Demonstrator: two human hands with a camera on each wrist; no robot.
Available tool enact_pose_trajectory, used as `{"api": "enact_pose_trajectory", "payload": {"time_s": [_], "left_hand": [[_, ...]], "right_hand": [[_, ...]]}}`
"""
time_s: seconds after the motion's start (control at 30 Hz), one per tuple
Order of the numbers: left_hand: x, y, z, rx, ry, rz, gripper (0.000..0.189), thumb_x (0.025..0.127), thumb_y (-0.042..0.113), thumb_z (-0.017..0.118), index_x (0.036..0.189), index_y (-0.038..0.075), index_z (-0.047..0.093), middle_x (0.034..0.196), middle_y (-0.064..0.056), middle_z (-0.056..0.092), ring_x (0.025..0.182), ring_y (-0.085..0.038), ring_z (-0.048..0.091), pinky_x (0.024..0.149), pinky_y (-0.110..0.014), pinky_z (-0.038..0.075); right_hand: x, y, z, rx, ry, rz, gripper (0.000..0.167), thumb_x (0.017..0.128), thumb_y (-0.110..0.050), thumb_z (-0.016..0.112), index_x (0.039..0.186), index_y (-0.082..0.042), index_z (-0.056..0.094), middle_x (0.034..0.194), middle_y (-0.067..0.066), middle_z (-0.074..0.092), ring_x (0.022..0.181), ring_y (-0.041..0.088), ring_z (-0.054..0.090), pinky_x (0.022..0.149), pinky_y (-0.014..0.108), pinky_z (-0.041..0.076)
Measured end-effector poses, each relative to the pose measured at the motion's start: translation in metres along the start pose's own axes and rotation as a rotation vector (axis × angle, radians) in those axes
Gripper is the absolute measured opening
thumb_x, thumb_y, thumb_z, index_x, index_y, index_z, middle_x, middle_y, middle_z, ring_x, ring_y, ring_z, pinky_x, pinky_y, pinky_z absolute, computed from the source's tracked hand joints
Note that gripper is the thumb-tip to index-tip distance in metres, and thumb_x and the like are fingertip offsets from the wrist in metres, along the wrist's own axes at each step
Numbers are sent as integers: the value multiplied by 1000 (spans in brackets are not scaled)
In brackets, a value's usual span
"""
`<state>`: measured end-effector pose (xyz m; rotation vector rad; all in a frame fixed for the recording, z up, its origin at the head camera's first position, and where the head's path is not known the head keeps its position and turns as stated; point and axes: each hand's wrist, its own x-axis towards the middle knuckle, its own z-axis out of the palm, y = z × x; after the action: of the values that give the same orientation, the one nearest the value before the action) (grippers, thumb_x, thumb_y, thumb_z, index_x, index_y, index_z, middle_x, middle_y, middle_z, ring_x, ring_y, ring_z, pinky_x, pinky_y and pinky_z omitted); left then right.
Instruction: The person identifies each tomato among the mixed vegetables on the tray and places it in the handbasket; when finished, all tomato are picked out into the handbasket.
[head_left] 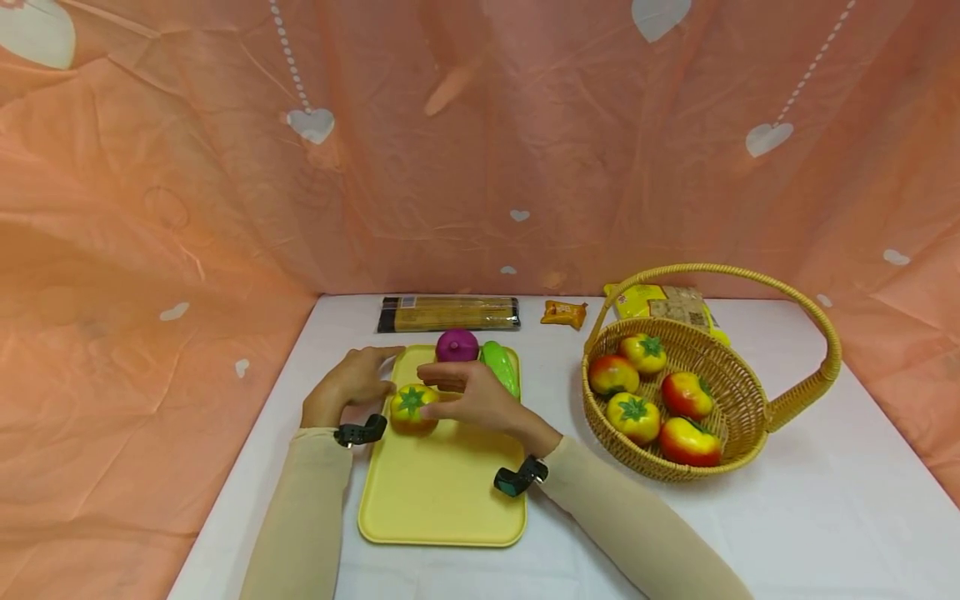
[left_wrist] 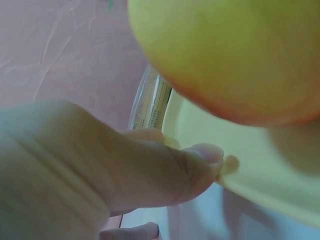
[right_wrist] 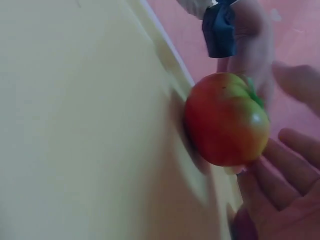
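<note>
A red-and-yellow toy tomato with a green leafy top sits on the left side of the yellow tray. Close beside it is my right hand, its fingers spread and its thumb tip overlapping the tomato in the head view. The right wrist view has those fingers spread just past the tomato. At the tray's left rim is my left hand, fingers extended toward the back corner. Its thumb lies at the rim, below the tomato in the left wrist view.
A purple toy onion and a green toy vegetable lie at the tray's back. To the right, a wicker basket with a tall handle holds several tomatoes. Behind are packaged noodles, a small orange packet and a yellow bag.
</note>
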<state>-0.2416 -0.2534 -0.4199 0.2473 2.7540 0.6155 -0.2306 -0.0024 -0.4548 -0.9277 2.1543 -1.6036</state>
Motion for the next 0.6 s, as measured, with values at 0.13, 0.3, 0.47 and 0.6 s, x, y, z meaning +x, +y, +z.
{"api": "enact_pose_trajectory", "payload": {"time_s": [0.13, 0.3, 0.47, 0.6], "left_hand": [[1, 0, 1, 3, 5, 14, 71, 97, 13, 75, 164, 9, 51, 160, -26, 57, 145, -61, 47, 122, -75, 37], [2, 0, 1, 12, 19, 29, 71, 96, 13, 75, 163, 8, 52, 158, -27, 58, 144, -62, 49, 121, -75, 38], [1, 0, 0, 23, 26, 44, 70, 95, 12, 75, 162, 7, 53, 158, -27, 58, 144, -63, 49, 121, -75, 39], [0, -2, -1, 19, 24, 46, 70, 96, 12, 74, 162, 7, 53, 159, -27, 57, 146, -62, 48, 121, -75, 38]], "right_hand": [[4, 4, 4, -122, -30, 36, 59, 92, -17, 90, 146, -4, 70, 142, 12, 75, 133, 24, 71, 113, 31, 56], [3, 5, 7, -169, -41, 31, 56, 91, -15, 90, 143, -4, 72, 138, 13, 76, 128, 25, 74, 108, 28, 58], [-3, 5, 5, -120, -36, 47, 55, 93, -14, 88, 144, -2, 71, 138, 16, 76, 128, 28, 74, 103, 28, 61], [-9, 1, 2, -59, -46, 61, 56, 93, -12, 87, 146, -4, 69, 142, 15, 74, 129, 29, 74, 102, 27, 61]]}}
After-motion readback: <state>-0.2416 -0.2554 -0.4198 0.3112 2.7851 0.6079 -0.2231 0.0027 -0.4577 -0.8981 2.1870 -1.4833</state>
